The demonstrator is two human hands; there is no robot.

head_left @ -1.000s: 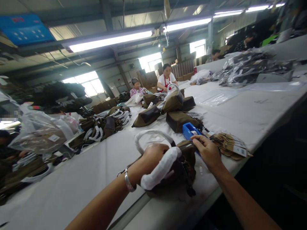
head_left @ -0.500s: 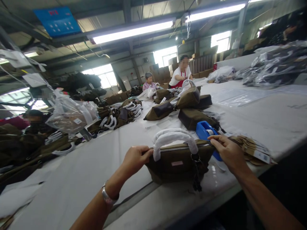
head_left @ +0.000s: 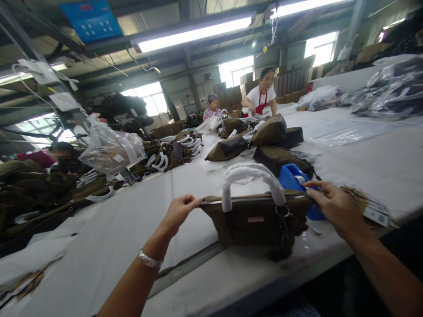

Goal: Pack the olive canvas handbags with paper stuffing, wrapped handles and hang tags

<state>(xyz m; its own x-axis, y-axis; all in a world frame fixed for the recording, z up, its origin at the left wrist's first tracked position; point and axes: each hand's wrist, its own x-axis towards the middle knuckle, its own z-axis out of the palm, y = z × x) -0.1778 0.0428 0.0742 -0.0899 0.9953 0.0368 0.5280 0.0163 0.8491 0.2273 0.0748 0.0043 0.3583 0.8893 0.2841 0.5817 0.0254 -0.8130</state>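
Note:
An olive-brown handbag (head_left: 254, 229) stands upright near the front edge of the white table (head_left: 119, 233). White wrapping covers its raised handles (head_left: 251, 171), and a dark tassel (head_left: 284, 233) hangs from a ring on the right. My left hand (head_left: 180, 211) pinches the bag's left top corner, at the end of the metal zipper (head_left: 214, 202). At the right top corner, the fingers of my right hand (head_left: 333, 207) are closed on the bag. Just behind that corner sits a blue tape dispenser (head_left: 288, 176), partly hidden by the bag and hand.
Brown tags (head_left: 363, 200) lie right of my right hand. More olive bags (head_left: 271, 131) are heaped beyond the dispenser, with others at the left (head_left: 29, 193). Clear plastic sleeves (head_left: 346, 132) lie at the right. Two people (head_left: 261, 94) are across the table.
The view has shifted, so the scene sits further right. My left hand has drawn the bag's left corner outward, and the top edge looks straighter with more zipper showing.

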